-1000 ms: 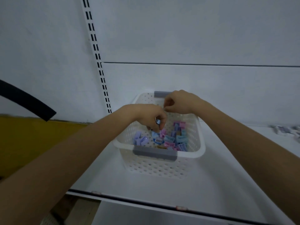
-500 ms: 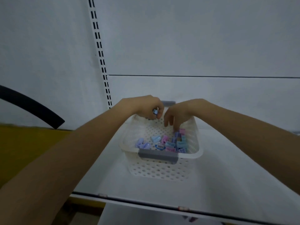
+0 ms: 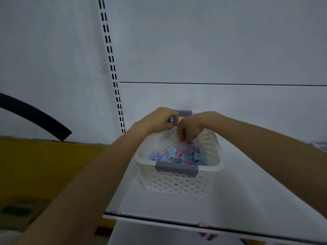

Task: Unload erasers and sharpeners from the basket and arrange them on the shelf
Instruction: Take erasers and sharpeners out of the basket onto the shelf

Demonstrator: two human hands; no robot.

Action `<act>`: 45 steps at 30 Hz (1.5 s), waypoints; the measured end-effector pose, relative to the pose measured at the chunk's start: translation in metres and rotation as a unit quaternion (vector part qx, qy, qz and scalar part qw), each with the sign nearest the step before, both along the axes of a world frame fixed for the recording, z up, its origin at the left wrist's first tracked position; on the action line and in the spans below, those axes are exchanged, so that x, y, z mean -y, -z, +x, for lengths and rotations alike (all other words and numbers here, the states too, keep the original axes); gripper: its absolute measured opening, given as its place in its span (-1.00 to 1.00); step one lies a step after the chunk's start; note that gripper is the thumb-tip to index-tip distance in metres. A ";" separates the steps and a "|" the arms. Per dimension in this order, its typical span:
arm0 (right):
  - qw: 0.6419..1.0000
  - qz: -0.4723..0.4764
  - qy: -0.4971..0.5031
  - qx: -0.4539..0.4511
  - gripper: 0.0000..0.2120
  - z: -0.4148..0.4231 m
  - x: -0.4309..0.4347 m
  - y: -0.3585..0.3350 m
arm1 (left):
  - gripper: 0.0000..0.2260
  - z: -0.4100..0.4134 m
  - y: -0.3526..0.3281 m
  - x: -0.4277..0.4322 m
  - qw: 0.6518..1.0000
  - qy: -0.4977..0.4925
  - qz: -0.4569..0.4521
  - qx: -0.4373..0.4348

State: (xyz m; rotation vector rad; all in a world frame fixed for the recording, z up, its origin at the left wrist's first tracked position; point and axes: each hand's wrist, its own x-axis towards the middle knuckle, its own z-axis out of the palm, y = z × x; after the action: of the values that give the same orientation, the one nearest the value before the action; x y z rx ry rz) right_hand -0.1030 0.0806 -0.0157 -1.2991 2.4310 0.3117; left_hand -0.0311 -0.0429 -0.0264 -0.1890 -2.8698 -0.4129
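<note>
Left hand [image 3: 160, 121]: grip closed; fingers curled round a small blue piece [image 3: 171, 119], held above the far left corner of the basket.
Right hand [image 3: 192, 126]: just beside the left hand; fingers [image 3: 181, 137] bent downward into the basket, tips among the loose pieces. Whether this grip had hold of anything could not be told.
Loose pieces [image 3: 187, 154]: small pastel items in blue, pink and lilac, heaped in the near right part of the basket floor; a few lilac ones lay apart at the left. One piece carried a barcode sticker [image 3: 176, 159]. Erasers and sharpeners could not be told apart.
Basket [image 3: 177, 184]: white, perforated walls, upright; a grey handle at the near rim [image 3: 176, 168] and another at the far rim [image 3: 185, 113].
Shelf [image 3: 247, 200]: white; carried the basket near its back panel.
Slotted upright [image 3: 113, 68]: white, twin rows of dark slots, left of the basket.
Black curved bar [image 3: 35, 117]: far left, well apart from the basket.
</note>
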 end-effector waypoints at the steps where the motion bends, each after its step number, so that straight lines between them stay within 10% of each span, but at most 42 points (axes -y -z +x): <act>1: 1.000 -0.018 0.001 0.013 -0.84 0.000 -0.001 -0.003 | -0.90 -0.001 0.000 0.000 1.000 0.000 0.003 -0.006; 14: 0.994 -0.108 0.023 0.024 -0.80 0.010 -0.011 -0.015 | -0.90 0.004 -0.008 0.005 0.997 0.023 0.042 -0.062; 23: 0.999 0.001 0.020 -0.032 -0.75 0.005 0.005 0.013 | -0.89 0.009 -0.027 0.015 0.996 0.038 0.051 -0.056; 37: 0.943 -0.308 0.104 0.071 -0.82 0.022 -0.071 -0.075 | -0.86 0.000 -0.064 -0.009 0.998 0.060 0.020 -0.004; 45: 0.942 -0.287 0.168 0.047 -0.85 0.018 -0.188 -0.072 | -0.86 -0.011 -0.080 -0.124 0.992 0.127 -0.009 0.016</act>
State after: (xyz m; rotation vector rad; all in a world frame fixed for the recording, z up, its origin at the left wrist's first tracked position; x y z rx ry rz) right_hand -0.0853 0.2686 0.0563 -1.0261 2.6965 -0.5773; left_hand -0.0424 0.0813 0.0534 -0.5605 -2.8907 -0.4387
